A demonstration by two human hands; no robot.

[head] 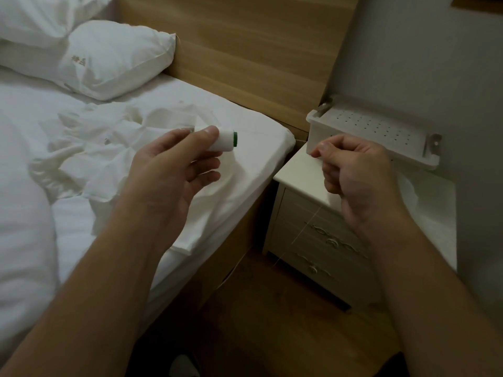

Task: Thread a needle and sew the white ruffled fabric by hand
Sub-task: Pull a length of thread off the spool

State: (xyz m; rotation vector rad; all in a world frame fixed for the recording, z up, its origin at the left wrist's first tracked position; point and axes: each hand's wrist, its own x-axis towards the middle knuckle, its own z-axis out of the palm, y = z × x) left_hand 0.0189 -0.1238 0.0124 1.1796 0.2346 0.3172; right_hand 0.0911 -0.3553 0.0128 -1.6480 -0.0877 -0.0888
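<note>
Left hand: the left hand (pixel 174 164) is held palm-up over the bed edge, its thumb and forefinger closed on the spool of white thread (pixel 223 141); the other fingers lie loosely uncurled beneath it and carry nothing.
Right hand: the right hand (pixel 353 170) is raised over the nightstand (pixel 299 170), fingers curled in, thumb and forefinger tips pressed together as if pinching the thread; the strand itself at the fingertips is too fine to confirm.
Thread: a thin pale line of loose thread (pixel 304 229) hangs below the right hand, across the drawer fronts; where it ends I cannot tell.
Spool handling: small, light and rigid, with a green end cap facing right; it should roll freely, so holding it by its ends lets thread pay off.
Thread handling: limp, nearly weightless, slippery between dry fingers; best pinched close to its free end.
Needle: none can be made out in either hand or on the bed.
Step in hand: likely drawing off a length of thread, ahead of threading.
White ruffled fabric: the white ruffled fabric (pixel 103 148) lies crumpled on the bed sheet (pixel 258 126) just beyond the left hand, untouched.
Fabric handling: soft, thin, floppy; it will need gathering at the seam and holding taut.
Farther: a perforated white tray (pixel 375 126) sits at the back of the nightstand; a pillow (pixel 109 58) rests against the wooden headboard (pixel 245 44).
</note>
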